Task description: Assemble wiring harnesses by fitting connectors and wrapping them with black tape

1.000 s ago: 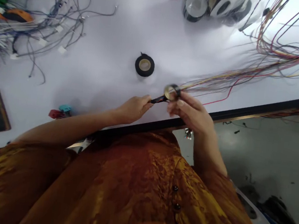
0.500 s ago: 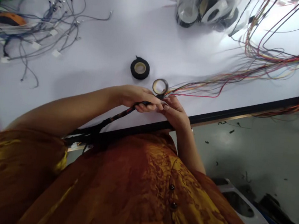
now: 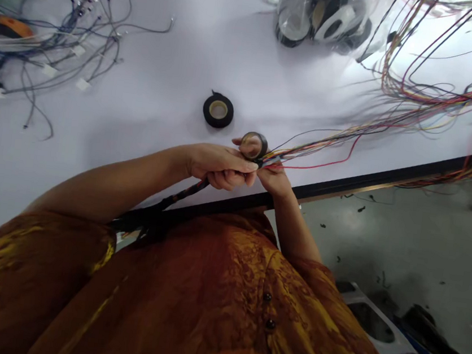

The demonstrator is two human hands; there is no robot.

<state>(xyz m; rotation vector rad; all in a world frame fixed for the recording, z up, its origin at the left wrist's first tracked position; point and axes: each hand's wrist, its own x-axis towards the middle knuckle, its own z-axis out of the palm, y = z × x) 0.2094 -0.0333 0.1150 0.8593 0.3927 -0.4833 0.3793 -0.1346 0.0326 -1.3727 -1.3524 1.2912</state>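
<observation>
The left hand [image 3: 220, 166] curls its fingers shut around the black-taped wire harness [image 3: 183, 190], while the right hand [image 3: 274, 178] now pinches the tape roll [image 3: 253, 146] closer against the harness end. Another roll [image 3: 218, 111] sits at 11 o'clock.

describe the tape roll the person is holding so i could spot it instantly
The left hand and right hand meet at the white table's front edge over coloured wires. Between them sits a black tape roll, held off the surface, unlike the similar roll lying flat just beyond.
</observation>
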